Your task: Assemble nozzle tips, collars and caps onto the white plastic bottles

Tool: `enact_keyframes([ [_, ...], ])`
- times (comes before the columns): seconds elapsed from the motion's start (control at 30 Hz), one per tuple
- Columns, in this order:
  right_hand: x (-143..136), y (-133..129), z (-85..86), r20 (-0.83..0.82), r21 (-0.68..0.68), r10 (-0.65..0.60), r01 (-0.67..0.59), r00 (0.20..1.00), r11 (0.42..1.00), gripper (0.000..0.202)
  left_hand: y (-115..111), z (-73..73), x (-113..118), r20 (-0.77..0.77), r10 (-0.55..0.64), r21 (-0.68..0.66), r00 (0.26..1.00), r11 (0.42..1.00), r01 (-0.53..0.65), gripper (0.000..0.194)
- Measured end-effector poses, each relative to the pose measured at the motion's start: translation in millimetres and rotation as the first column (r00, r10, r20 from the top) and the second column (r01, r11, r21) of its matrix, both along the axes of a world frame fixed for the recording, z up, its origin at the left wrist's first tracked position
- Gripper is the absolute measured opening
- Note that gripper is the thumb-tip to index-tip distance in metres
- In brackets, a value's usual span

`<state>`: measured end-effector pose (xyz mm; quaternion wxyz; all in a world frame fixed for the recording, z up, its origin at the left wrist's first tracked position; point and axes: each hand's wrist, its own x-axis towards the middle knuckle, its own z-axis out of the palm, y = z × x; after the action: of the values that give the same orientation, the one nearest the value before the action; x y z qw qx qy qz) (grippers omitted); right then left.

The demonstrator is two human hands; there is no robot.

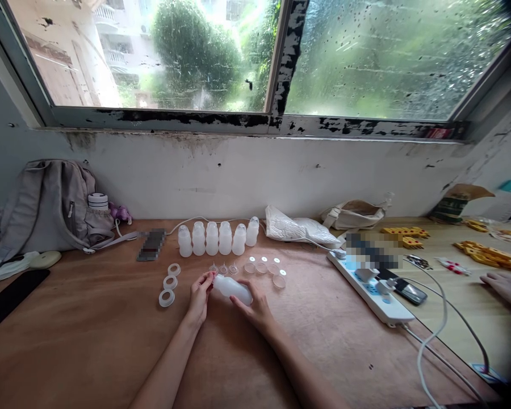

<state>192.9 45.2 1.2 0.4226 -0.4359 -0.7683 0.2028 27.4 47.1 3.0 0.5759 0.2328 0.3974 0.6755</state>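
A frosted white bottle [233, 288] lies tilted between my hands, its neck toward the left. My right hand [258, 307] is wrapped round its base end. At the neck, my left hand [202, 292] has its fingers pinched; whether a small part sits between them is hard to make out. Behind stands a row of several similar bottles [212, 238]. Small clear nipple-shaped pieces [223, 268] are just beyond the held bottle. Clear round caps [261, 267] lie to the right of these, and three white rings [167, 298] to the left.
A white power strip [372, 292] with plugs and cables is on the right. At the left are a grey backpack [51, 204] and a black flat case [12, 298]. A plastic bag [298, 227] lies by the wall. Another person's hand [505, 287] rests near yellow parts [488, 255].
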Motion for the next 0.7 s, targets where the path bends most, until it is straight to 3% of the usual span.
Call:
enact_keyframes([
  [0.17, -1.0, -0.8, 1.6, 0.006, 0.029, 0.004, -0.004, 1.000, 1.000, 0.032, 2.7, -0.3, -2.3, 0.031, 0.000, -0.004, 1.000, 1.000, 0.001, 0.030],
  [0.47, -4.1, -3.4, 3.5, -0.073, 0.038, -0.020, 0.023, 0.997, 0.999, 0.032, -1.5, 4.2, 2.6, -0.033, -0.063, 0.028, 0.997, 0.998, 0.064, 0.025],
  [0.53, -3.6, -3.3, 4.9, -0.131, -0.033, -0.024, 0.020, 0.991, 0.999, 0.033, -1.2, 5.6, 1.0, -0.043, -0.066, 0.048, 0.997, 0.996, 0.068, 0.024],
  [0.6, -2.9, -1.5, 5.2, -0.210, -0.187, -0.040, 0.000, 0.977, 0.982, 0.032, -1.1, 6.3, -0.1, -0.055, -0.077, 0.058, 0.996, 0.995, 0.080, 0.024],
  [0.7, -0.8, 4.7, 3.3, -0.355, -0.504, -0.073, -0.125, 0.932, 0.855, 0.032, -2.1, 6.1, 1.3, -0.074, -0.100, 0.056, 0.992, 0.993, 0.104, 0.026],
])
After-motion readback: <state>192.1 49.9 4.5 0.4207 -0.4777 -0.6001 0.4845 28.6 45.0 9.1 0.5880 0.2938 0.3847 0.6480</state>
